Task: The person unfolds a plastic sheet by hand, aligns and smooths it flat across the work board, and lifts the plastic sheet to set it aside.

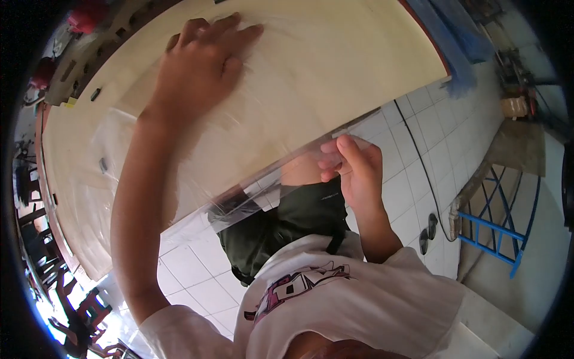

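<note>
A clear, wrinkled plastic sheet (239,137) lies across the cream tabletop (365,54), and its near edge hangs past the table's front edge. My left hand (206,63) reaches far over the table and rests on the sheet, its fingers apart and slightly bent. Just off the front edge, my right hand (362,173) has the thumb and fingers closed on the edge of the plastic. The film stretches between this hand and the part overhanging my dark shorts.
Small dark pieces, one a black clip-like item (95,94), lie on the table's left side. Blue sheeting (457,42) hangs at the far right corner. A black cable (418,149) crosses the tiled floor, near a blue metal frame (493,224).
</note>
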Action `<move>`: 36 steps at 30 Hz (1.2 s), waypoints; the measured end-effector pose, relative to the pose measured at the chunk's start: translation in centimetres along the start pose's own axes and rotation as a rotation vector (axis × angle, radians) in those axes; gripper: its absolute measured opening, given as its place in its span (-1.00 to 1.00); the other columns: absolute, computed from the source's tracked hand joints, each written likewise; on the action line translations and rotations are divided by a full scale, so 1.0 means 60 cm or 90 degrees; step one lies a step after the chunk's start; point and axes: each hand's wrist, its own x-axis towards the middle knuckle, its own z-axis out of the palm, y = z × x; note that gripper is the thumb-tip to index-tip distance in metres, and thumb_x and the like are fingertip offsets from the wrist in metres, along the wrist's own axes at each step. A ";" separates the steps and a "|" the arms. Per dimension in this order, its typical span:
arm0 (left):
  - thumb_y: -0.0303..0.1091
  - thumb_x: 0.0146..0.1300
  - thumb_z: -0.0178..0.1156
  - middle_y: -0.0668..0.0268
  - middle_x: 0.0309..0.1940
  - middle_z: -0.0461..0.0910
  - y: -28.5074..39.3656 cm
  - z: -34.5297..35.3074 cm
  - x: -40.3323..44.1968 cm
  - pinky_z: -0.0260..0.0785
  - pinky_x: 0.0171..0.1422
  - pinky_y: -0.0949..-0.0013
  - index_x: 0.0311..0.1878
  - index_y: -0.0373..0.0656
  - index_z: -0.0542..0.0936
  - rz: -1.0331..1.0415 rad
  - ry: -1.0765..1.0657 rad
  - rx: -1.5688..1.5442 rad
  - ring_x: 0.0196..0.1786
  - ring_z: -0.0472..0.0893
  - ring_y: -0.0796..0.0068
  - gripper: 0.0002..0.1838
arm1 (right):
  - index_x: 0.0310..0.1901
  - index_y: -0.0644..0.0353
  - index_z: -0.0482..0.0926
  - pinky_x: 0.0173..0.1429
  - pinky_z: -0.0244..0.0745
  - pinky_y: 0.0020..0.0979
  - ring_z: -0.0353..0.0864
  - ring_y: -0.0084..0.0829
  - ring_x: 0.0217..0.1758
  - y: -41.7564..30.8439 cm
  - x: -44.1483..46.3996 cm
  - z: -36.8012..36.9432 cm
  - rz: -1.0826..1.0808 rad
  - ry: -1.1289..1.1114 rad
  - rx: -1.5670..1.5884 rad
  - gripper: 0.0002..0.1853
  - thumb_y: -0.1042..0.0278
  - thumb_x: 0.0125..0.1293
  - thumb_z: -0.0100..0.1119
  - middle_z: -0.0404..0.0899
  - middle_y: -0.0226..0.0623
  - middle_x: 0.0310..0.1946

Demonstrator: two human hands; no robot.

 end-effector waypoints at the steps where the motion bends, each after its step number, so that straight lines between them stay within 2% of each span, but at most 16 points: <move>1: -0.29 0.21 0.05 0.28 0.28 0.55 0.000 0.000 0.000 0.39 0.34 -0.08 0.27 0.24 0.60 -0.001 0.002 0.007 0.24 0.51 0.00 -0.48 | -0.27 0.37 0.67 -0.54 0.53 -0.39 0.63 -0.40 -0.59 0.003 -0.001 0.005 -0.030 0.033 -0.006 -0.69 0.24 0.47 0.16 0.71 -0.16 -0.40; 2: -0.28 0.20 0.06 0.28 0.28 0.55 0.001 -0.001 0.001 0.39 0.34 -0.08 0.27 0.23 0.60 0.001 0.001 0.016 0.24 0.51 0.00 -0.48 | -0.27 0.37 0.67 -0.54 0.53 -0.39 0.63 -0.40 -0.59 0.006 -0.001 0.005 -0.033 0.026 -0.004 -0.69 0.24 0.47 0.16 0.71 -0.16 -0.40; 4: -0.27 0.20 0.06 0.28 0.28 0.56 0.003 -0.006 0.002 0.40 0.33 -0.08 0.27 0.23 0.60 0.001 0.002 0.035 0.24 0.51 0.00 -0.48 | -0.31 0.34 0.65 -0.56 0.49 -0.39 0.59 -0.43 -0.62 0.006 0.001 0.009 -0.084 0.028 -0.064 -0.70 0.25 0.47 0.15 0.63 -0.22 -0.52; 5: -0.27 0.20 0.06 0.29 0.27 0.56 0.005 -0.009 0.003 0.40 0.32 -0.08 0.27 0.22 0.60 -0.007 -0.005 0.024 0.24 0.51 0.00 -0.48 | -0.36 0.31 0.62 -0.57 0.43 -0.41 0.51 -0.47 -0.66 0.005 -0.002 0.017 -0.099 0.059 -0.086 -0.70 0.26 0.47 0.14 0.55 -0.28 -0.61; 8: -0.26 0.18 0.06 0.29 0.27 0.56 0.002 -0.008 0.002 0.41 0.31 -0.07 0.26 0.20 0.61 -0.010 -0.008 0.011 0.23 0.51 0.01 -0.48 | -0.45 0.27 0.54 -0.58 0.38 -0.43 0.44 -0.49 -0.68 0.009 -0.004 0.020 -0.111 0.067 -0.087 -0.67 0.27 0.47 0.14 0.48 -0.32 -0.65; 9: -0.26 0.18 0.07 0.30 0.26 0.57 0.001 -0.008 0.002 0.41 0.30 -0.07 0.25 0.19 0.61 -0.008 -0.006 0.002 0.23 0.51 0.01 -0.48 | -0.52 0.22 0.46 -0.58 0.32 -0.44 0.38 -0.51 -0.69 0.011 -0.003 0.024 -0.115 0.084 -0.091 -0.63 0.26 0.48 0.13 0.43 -0.34 -0.68; 12: -0.25 0.17 0.08 0.29 0.26 0.57 0.004 -0.012 0.003 0.42 0.29 -0.06 0.24 0.17 0.62 -0.018 -0.001 -0.013 0.22 0.50 0.02 -0.49 | -0.53 0.21 0.42 -0.57 0.31 -0.44 0.37 -0.51 -0.68 0.010 -0.003 0.024 -0.117 0.083 -0.102 -0.61 0.25 0.49 0.11 0.42 -0.33 -0.69; 13: -0.25 0.17 0.08 0.29 0.26 0.57 0.005 -0.012 0.003 0.42 0.29 -0.06 0.24 0.17 0.62 -0.019 0.000 -0.009 0.22 0.50 0.02 -0.49 | -0.53 0.21 0.42 -0.57 0.31 -0.44 0.37 -0.51 -0.68 0.012 -0.003 0.020 -0.118 0.078 -0.100 -0.61 0.25 0.49 0.11 0.42 -0.33 -0.69; 15: -0.24 0.17 0.09 0.28 0.28 0.55 0.005 -0.011 0.004 0.42 0.29 -0.06 0.24 0.15 0.62 -0.017 -0.008 -0.002 0.23 0.49 0.00 -0.49 | -0.43 0.28 0.59 -0.52 0.41 -0.52 0.49 -0.58 -0.62 0.019 -0.002 0.005 -0.112 0.056 -0.027 -0.67 0.22 0.44 0.25 0.57 -0.35 -0.60; 22: -0.25 0.18 0.10 0.28 0.26 0.57 0.004 -0.017 0.005 0.42 0.27 -0.09 0.24 0.13 0.62 -0.017 -0.005 -0.021 0.20 0.50 -0.02 -0.49 | -0.46 0.28 0.61 -0.50 0.46 -0.47 0.50 -0.52 -0.62 0.010 0.006 -0.007 -0.098 0.024 0.083 -0.70 0.29 0.40 0.29 0.59 -0.32 -0.59; 24: -0.28 0.19 0.04 0.22 0.36 0.49 0.009 -0.021 0.003 0.30 0.43 -0.09 0.31 0.09 0.56 -0.029 -0.061 -0.014 0.30 0.44 -0.07 -0.44 | -0.37 0.38 0.58 -0.44 0.47 -0.32 0.55 -0.36 -0.53 0.015 0.010 -0.030 -0.121 -0.085 0.063 -0.68 0.29 0.47 0.11 0.60 -0.13 -0.47; 25: -0.28 0.19 0.04 0.22 0.36 0.49 0.008 -0.016 0.003 0.30 0.43 -0.09 0.31 0.09 0.56 -0.029 -0.066 -0.024 0.30 0.44 -0.07 -0.44 | -0.37 0.38 0.58 -0.44 0.47 -0.32 0.55 -0.36 -0.53 0.019 0.010 -0.036 -0.115 -0.076 0.058 -0.68 0.29 0.47 0.11 0.60 -0.13 -0.47; 27: -0.25 0.19 0.08 0.28 0.25 0.58 0.001 -0.001 0.002 0.45 0.25 -0.07 0.21 0.10 0.63 -0.003 0.025 -0.027 0.17 0.53 0.01 -0.52 | -0.36 0.40 0.61 -0.43 0.49 -0.31 0.60 -0.32 -0.51 0.023 0.009 -0.045 -0.097 -0.059 0.002 -0.67 0.28 0.46 0.12 0.64 -0.10 -0.43; 36: -0.28 0.18 0.04 0.24 0.25 0.59 -0.002 0.000 0.003 0.43 0.27 -0.08 0.21 0.10 0.63 0.015 0.024 -0.005 0.18 0.55 -0.02 -0.51 | -0.34 0.39 0.64 -0.43 0.51 -0.33 0.62 -0.36 -0.53 0.005 0.000 -0.019 -0.061 -0.009 -0.019 -0.66 0.26 0.49 0.11 0.68 -0.11 -0.42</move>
